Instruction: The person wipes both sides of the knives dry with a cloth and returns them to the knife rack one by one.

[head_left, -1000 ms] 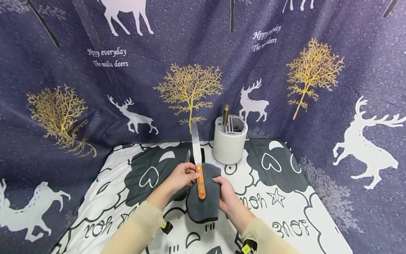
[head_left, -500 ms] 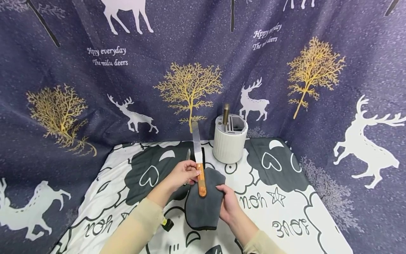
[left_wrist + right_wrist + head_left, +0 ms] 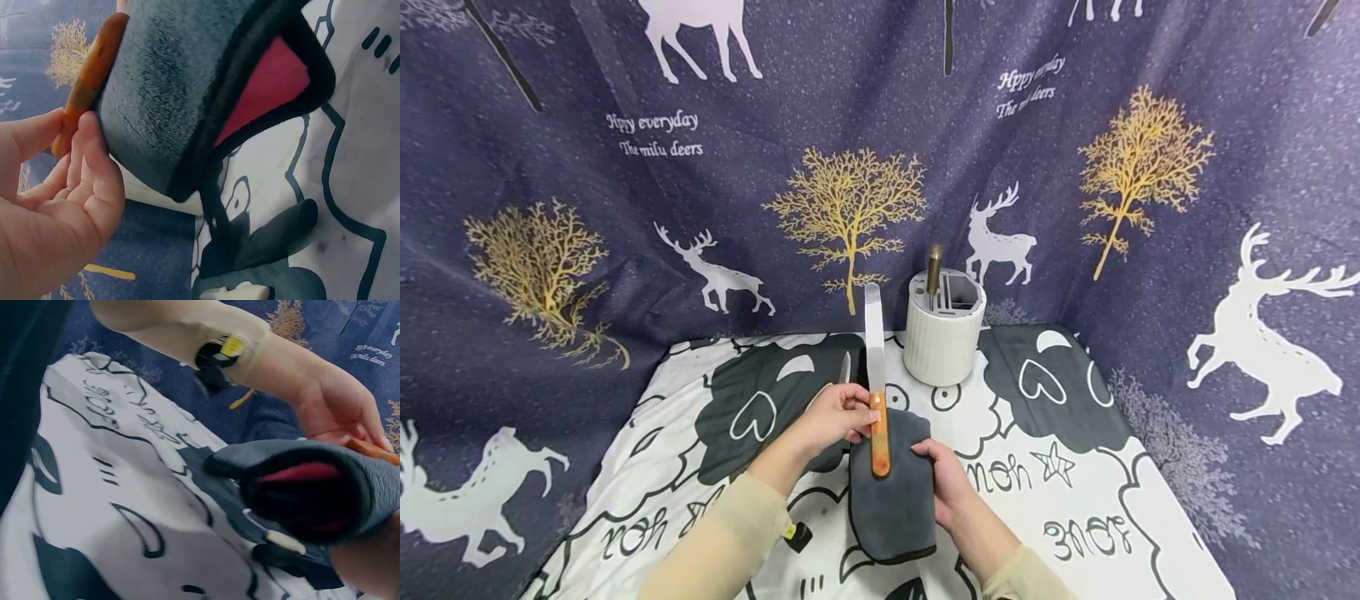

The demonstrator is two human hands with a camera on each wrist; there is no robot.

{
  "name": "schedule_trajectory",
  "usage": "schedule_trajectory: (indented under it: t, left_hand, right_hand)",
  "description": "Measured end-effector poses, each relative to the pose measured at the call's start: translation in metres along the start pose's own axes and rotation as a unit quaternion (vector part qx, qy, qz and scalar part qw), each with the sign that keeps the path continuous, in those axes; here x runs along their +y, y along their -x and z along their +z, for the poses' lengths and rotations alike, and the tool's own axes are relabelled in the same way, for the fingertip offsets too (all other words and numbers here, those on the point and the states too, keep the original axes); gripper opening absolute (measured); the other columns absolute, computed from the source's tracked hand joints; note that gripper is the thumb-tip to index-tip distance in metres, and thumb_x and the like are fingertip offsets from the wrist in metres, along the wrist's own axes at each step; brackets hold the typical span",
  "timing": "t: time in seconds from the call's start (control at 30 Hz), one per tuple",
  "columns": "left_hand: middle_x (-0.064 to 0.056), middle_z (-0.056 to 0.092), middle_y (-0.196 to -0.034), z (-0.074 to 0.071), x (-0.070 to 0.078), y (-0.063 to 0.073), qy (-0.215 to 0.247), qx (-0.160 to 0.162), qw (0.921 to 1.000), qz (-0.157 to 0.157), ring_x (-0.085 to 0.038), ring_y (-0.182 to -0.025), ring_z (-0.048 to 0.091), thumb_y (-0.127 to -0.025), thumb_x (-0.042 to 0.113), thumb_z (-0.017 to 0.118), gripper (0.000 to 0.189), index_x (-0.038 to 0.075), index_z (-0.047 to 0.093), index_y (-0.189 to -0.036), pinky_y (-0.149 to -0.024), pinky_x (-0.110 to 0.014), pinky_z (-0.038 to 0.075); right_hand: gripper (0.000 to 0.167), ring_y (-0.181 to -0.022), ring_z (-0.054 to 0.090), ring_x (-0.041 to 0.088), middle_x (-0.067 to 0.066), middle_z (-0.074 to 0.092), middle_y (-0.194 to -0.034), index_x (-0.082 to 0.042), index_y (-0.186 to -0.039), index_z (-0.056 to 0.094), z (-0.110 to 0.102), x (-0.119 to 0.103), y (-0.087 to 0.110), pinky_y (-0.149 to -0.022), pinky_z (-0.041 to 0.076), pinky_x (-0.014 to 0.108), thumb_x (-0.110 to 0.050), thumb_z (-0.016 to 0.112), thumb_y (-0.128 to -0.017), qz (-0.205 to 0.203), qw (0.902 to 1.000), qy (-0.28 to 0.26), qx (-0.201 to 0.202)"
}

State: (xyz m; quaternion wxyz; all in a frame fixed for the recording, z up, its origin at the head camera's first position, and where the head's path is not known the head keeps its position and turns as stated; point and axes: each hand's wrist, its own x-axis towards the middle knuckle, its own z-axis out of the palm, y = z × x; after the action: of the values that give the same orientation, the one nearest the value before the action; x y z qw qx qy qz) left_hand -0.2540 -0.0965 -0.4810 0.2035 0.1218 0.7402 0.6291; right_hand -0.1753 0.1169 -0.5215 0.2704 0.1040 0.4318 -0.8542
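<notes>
An icing spatula with a long metal blade and an orange-brown wooden handle points away from me. My left hand pinches its handle between thumb and fingers; the left wrist view shows that grip on the handle. Under the handle is a dark grey plush cloth with black edging. Its pink underside shows in the left wrist view, and in the right wrist view the cloth curves into an open tube. My right hand holds the cloth's right edge, thumb on top and the other fingers mostly hidden beneath.
A white ribbed utensil holder stands at the back, with one tool's brownish handle upright in it. Behind my left hand lies a pointed blade. A cream handle shows below. A patterned curtain hangs behind the printed tablecloth.
The spatula, still in my left hand, has shifted slightly right and turned more upright in view. The cloth has moved nearer to me, its lower edge lower, with my right hand following.
</notes>
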Motion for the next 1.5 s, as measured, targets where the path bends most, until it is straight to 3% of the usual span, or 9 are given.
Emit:
schedule_trajectory:
  t: [0.17,0.33,0.47,0.6,0.77,0.97,1.27,1.5]
  left_hand:
    - [0.001,0.072,-0.079,0.009,-0.002,0.007,-0.034,-0.011,0.9994,0.003,-0.011,-0.066,0.069,-0.092,0.009,0.072,0.022,-0.004,0.063,-0.108,-0.055,-0.026,0.053]
    - [-0.006,0.074,-0.080,0.019,-0.006,0.012,-0.062,-0.021,0.9976,0.024,-0.012,-0.065,0.069,-0.091,0.008,0.073,0.020,-0.002,0.061,-0.104,-0.055,-0.031,0.054]
    - [-0.009,0.074,-0.079,0.023,-0.009,0.014,-0.076,-0.021,0.9963,0.034,-0.013,-0.064,0.069,-0.092,0.007,0.073,0.019,-0.001,0.058,-0.101,-0.056,-0.034,0.057]
    - [-0.009,0.072,-0.079,0.021,-0.011,0.014,-0.080,-0.010,0.9963,0.031,-0.014,-0.063,0.067,-0.093,0.007,0.071,0.018,-0.001,0.058,-0.103,-0.056,-0.031,0.057]
    - [-0.007,0.069,-0.081,0.016,-0.014,0.012,-0.074,0.012,0.9970,0.020,-0.015,-0.063,0.066,-0.095,0.008,0.070,0.018,-0.001,0.059,-0.105,-0.058,-0.032,0.058]
    - [-0.004,0.066,-0.081,0.011,-0.017,0.012,-0.045,0.008,0.9989,0.011,-0.014,-0.065,0.066,-0.096,0.008,0.069,0.019,-0.002,0.058,-0.107,-0.058,-0.030,0.058]
    - [-0.002,0.070,-0.087,0.009,-0.018,0.016,0.020,-0.045,0.9987,-0.009,-0.015,-0.068,0.071,-0.100,0.012,0.065,0.025,-0.004,0.054,-0.117,-0.061,-0.031,0.061]
    - [-0.004,0.071,-0.098,0.004,-0.026,0.019,0.112,-0.055,0.9922,-0.003,-0.022,-0.077,0.076,-0.105,0.014,0.056,0.021,0.006,0.043,-0.121,-0.067,-0.041,0.064]
  right_hand:
    - [0.028,-0.086,0.068,0.009,-0.004,0.066,-0.098,-0.010,-0.126,0.042,0.004,-0.016,-0.007,-0.079,0.056,0.024,-0.021,0.042,-0.100,-0.023,0.9986,0.011,0.047]
    - [0.034,-0.087,0.067,0.009,-0.003,0.065,-0.101,-0.008,-0.133,0.038,0.007,-0.027,-0.014,-0.079,0.055,0.024,-0.018,0.040,-0.101,-0.071,0.9940,-0.028,0.078]
    - [0.036,-0.091,0.066,0.011,-0.002,0.064,-0.105,-0.008,-0.137,0.035,0.010,-0.026,-0.016,-0.083,0.055,0.026,-0.017,0.037,-0.102,-0.068,0.9947,-0.047,0.062]
    - [0.034,-0.094,0.066,0.011,-0.003,0.066,-0.104,-0.008,-0.134,0.037,0.011,-0.019,-0.014,-0.085,0.054,0.027,-0.019,0.036,-0.102,-0.052,0.9975,-0.033,0.032]
    - [0.043,-0.101,0.067,0.011,-0.002,0.066,-0.111,-0.006,-0.141,0.033,0.012,-0.010,-0.012,-0.090,0.055,0.027,-0.022,0.036,-0.102,-0.038,0.9989,-0.019,0.019]
    - [0.048,-0.104,0.066,0.010,-0.002,0.065,-0.115,-0.006,-0.146,0.029,0.010,0.001,-0.006,-0.093,0.055,0.027,-0.022,0.037,-0.101,-0.029,0.9990,-0.032,0.009]
    - [0.031,-0.095,0.068,0.006,-0.007,0.066,-0.105,-0.013,-0.134,0.033,-0.006,0.011,0.011,-0.087,0.056,0.023,-0.021,0.035,-0.104,-0.015,0.9981,-0.059,-0.004]
    - [0.047,-0.096,0.067,0.003,-0.008,0.061,-0.111,-0.012,-0.147,0.020,-0.033,0.018,0.029,-0.087,0.055,0.020,-0.019,0.037,-0.103,-0.009,0.9981,-0.056,0.024]
